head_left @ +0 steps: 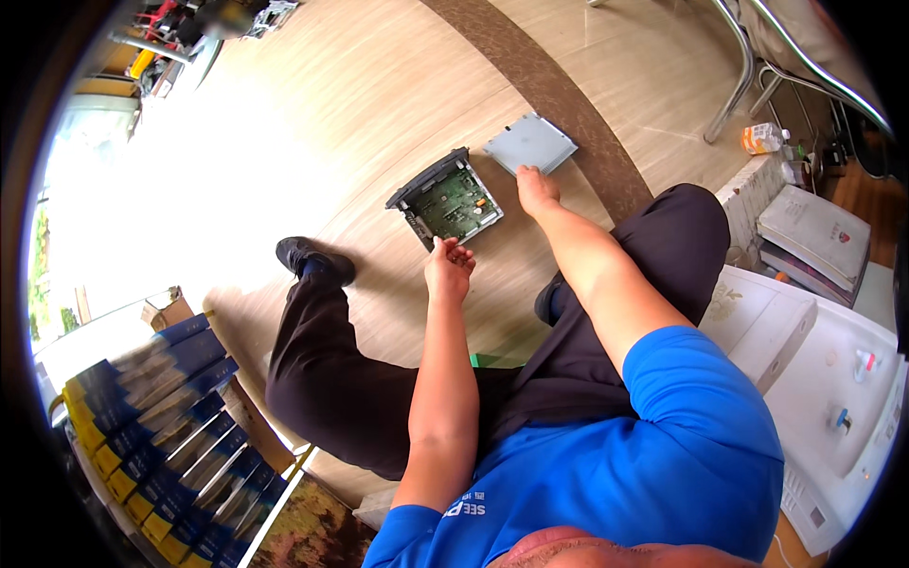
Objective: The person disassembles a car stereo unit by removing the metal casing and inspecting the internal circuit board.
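Note:
On the floor ahead lies a box-shaped electronic unit, its top off, showing a green circuit board [447, 206] inside a metal case with a dark front panel [428, 178]. It looks like a car stereo. At its near edge is my left hand [449, 269], palm turned up, fingers loosely bent and apart; the fingertips reach the case's near corner, and no held object shows. To the right of the unit, a flat grey metal cover [532, 144] is pinched at its near edge by my right hand [538, 189]. The fingertips under the cover are hidden.
My bent legs and dark shoes [312, 260] flank the unit. Metal chair legs [743, 85], an orange-labelled bottle [760, 139] and stacked books [814, 232] stand at right, beside a white water dispenser [824, 379]. Blue-and-yellow boxes [161, 426] are stacked at lower left.

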{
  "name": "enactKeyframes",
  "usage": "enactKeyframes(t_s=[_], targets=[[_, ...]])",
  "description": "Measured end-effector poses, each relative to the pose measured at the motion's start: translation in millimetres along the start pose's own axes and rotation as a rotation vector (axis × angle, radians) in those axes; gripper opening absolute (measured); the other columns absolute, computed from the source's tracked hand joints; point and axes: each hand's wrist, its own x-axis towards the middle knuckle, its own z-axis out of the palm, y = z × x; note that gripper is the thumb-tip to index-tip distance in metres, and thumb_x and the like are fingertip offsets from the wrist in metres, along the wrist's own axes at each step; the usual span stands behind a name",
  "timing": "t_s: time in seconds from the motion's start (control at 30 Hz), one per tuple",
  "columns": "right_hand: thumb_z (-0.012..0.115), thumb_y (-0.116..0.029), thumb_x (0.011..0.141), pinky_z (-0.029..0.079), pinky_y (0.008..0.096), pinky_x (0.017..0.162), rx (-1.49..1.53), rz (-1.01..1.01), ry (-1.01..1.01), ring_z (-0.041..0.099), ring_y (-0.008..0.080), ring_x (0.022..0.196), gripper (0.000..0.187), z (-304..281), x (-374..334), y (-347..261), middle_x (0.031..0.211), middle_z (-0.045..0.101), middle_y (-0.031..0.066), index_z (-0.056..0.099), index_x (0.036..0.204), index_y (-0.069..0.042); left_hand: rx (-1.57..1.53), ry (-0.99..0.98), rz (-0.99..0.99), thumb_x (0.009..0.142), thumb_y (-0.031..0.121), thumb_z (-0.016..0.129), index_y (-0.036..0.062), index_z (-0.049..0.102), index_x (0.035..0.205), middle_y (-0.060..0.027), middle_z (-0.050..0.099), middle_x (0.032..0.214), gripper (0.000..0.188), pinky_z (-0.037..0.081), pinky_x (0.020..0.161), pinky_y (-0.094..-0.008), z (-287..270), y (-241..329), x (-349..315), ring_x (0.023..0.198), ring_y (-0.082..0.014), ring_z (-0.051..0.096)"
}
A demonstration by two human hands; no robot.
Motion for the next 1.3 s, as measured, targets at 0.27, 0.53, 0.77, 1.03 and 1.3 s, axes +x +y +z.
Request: enactKeyframes(t_s=[0.27, 0.53, 0.77, 1.03, 1.3], targets=[[0.063, -0.018, 0.086, 0.053, 0.04, 0.066, 0.361, 0.08, 0.138, 0.066, 0.0306, 0.085, 0.02, 14.9, 18.2, 17.7, 0.09, 0.065, 0.0147, 0.058, 0.1, -0.003, -0.184, -0.131, 0.067, 0.098, 0.046, 0.039, 0.003, 0.058, 0.094, -0.0106, 0.058, 0.085, 0.047, 0.051, 0.083, -0.0435, 16.8, -1.8, 11.4, 0.087, -0.0294, 0.058], [0.054, -0.018, 0.093, 0.057, 0.0384, 0.062, 1.344, 0.09, -0.925, 0.067, 0.0243, 0.072, 0.018, -21.2, -36.1, -11.6, 0.087, 0.063, 0.0111, 0.059, 0.103, -0.004, -0.147, -0.192, 0.342, 0.099, 0.046, 0.039, -0.0019, 0.054, 0.105, -0.0144, 0.059, 0.097, 0.051, 0.05, 0.086, -0.0413, 66.5, -15.3, -2.4, 0.091, -0.0277, 0.058], [0.045, -0.018, 0.097, 0.058, 0.0378, 0.071, 1.768, 0.055, -0.98, 0.067, 0.0243, 0.08, 0.023, -21.3, -47.2, 0.3, 0.093, 0.066, 0.0114, 0.059, 0.103, -0.001, 0.106, -0.084, 0.497, 0.099, 0.043, 0.041, -0.0023, 0.057, 0.1, -0.009, 0.06, 0.083, 0.048, 0.051, 0.075, -0.0322, 106.4, -33.6, -15.2, 0.079, -0.0163, 0.059], [0.048, -0.025, 0.096, 0.054, 0.0271, 0.062, 1.807, 0.117, -0.903, 0.064, 0.0138, 0.071, 0.024, 12.8, -38.1, -0.6, 0.086, 0.067, 0.006, 0.062, 0.094, -0.006, 1.08, 0.022, 1.11, 0.1, 0.037, 0.041, -0.006, 0.053, 0.121, -0.0147, 0.06, 0.098, 0.049, 0.044, 0.075, -0.0306, 104.8, -63.1, 14.4, 0.087, -0.017, 0.054], [0.052, -0.024, 0.095, 0.05, 0.0188, 0.057, 1.757, 0.27, -0.876, 0.059, 0.0056, 0.069, 0.017, 11.2, -16.1, 25.8, 0.079, 0.063, -0.0023, 0.063, 0.09, -0.012, 0.133, -0.401, 0.328, 0.1, 0.047, 0.034, 0.0048, 0.023, 0.147, -0.0171, 0.027, 0.151, 0.064, 0.026, 0.111, -0.0379, 109.9, -52.1, 0.1, 0.139, -0.0259, 0.028]])
